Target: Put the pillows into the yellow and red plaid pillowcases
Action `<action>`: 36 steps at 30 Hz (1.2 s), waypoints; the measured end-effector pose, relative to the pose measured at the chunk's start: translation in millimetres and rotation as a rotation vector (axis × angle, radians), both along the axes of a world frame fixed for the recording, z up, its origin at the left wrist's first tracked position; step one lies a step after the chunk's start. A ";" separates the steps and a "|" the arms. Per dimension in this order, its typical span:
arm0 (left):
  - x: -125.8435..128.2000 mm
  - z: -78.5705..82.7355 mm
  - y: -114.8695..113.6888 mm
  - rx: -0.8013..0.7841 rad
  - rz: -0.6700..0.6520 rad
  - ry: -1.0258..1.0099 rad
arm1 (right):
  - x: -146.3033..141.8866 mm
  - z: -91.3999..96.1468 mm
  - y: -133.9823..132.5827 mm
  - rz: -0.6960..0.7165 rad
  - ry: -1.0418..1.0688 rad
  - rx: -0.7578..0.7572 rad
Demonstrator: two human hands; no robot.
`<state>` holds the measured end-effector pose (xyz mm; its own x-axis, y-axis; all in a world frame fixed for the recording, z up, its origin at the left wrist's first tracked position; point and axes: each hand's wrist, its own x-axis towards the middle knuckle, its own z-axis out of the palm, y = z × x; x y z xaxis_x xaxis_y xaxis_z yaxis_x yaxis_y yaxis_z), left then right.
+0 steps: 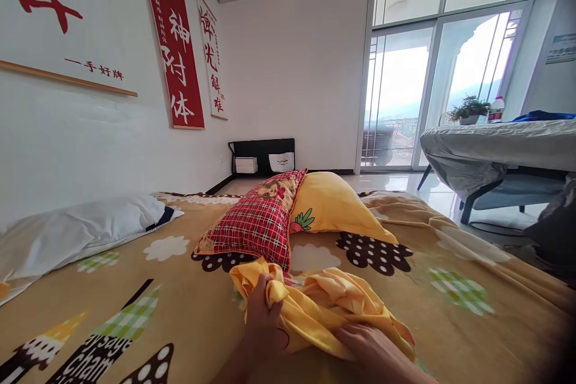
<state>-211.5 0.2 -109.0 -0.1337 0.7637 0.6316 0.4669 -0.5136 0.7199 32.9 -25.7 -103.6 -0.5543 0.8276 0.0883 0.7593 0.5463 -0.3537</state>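
A bunched-up yellow pillowcase (pixel 324 306) lies low over the patterned blanket, its folds twisted and a little reddish print showing. My left hand (pixel 263 309) grips its left end, thumb and fingers closed on the gathered fabric. At the lower right, my right hand (pixel 366 339) holds the near side, with its fingertips partly tucked among the folds. Just beyond the cloth is a red plaid pillow (pixel 256 219) with a bear picture. It leans against a yellow pillow (pixel 335 201) that carries a carrot print.
A tan blanket (pixel 189 294) with cloud and ice-cream prints covers the bed. White bedding (pixel 85 228) lies along the left wall. To the right stand a covered table (pixel 490 144) with a potted plant (pixel 470 109) and a chair (pixel 517 189). Sliding glass doors (pixel 434 96) are behind.
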 end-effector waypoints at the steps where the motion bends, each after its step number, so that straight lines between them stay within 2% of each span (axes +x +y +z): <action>1: -4.9 6.3 3.2 -0.023 0.019 -0.070 | 5.6 0.0 4.2 -0.031 -0.016 0.014; 5: -23.3 25.8 15.0 -0.074 0.112 -0.274 | 33.4 -7.1 26.4 -0.174 -0.035 0.178; 8: -32.3 31.4 20.2 -0.095 0.119 -0.357 | 54.1 -9.3 40.3 -0.259 0.090 0.293; 10: -35.7 31.5 21.4 -0.134 0.032 -0.411 | 63.9 -3.8 44.4 -0.333 0.265 0.356; 14: -39.1 23.8 22.1 -0.331 -0.291 -0.521 | 67.6 18.5 40.2 -0.551 0.604 0.419; 16: -39.5 19.1 22.5 -0.390 -0.347 -0.522 | 62.4 30.4 33.6 -0.632 0.702 0.433; 20: -37.4 17.9 23.0 -0.413 -0.268 -0.655 | 49.8 47.7 18.1 -0.658 0.812 0.440; 22: -36.6 20.5 23.9 -0.436 -0.184 -0.767 | 46.3 52.3 12.8 -0.634 0.830 0.403; 24: -37.8 22.2 26.1 -0.443 -0.079 -0.782 | 45.0 54.5 11.1 -0.612 0.830 0.345; 25: -39.1 22.1 27.5 -0.412 -0.018 -0.724 | 44.7 54.8 11.5 -0.600 0.829 0.315; 27: -41.3 20.2 29.1 -0.236 0.159 -0.496 | 43.5 53.6 14.0 -0.559 0.821 0.237; 29: -39.9 17.4 25.4 0.051 0.345 -0.179 | 39.8 49.9 16.4 -0.497 0.805 0.146; 31: -31.2 15.5 13.0 0.324 0.403 0.135 | 31.6 43.5 15.2 -0.416 0.757 0.052; 33: -14.5 15.6 -6.6 0.491 0.274 0.399 | 18.2 35.8 8.7 -0.322 0.661 -0.021; 36: 16.2 17.4 -34.9 0.676 -0.041 0.700 | -6.4 27.7 -8.4 -0.166 0.506 -0.051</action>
<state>-195.2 -34.7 -91.6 0.4577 0.2062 0.8649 0.6493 -0.7421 -0.1666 26.5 -34.1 -75.9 -0.3137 0.9109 0.2679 0.5614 0.4055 -0.7213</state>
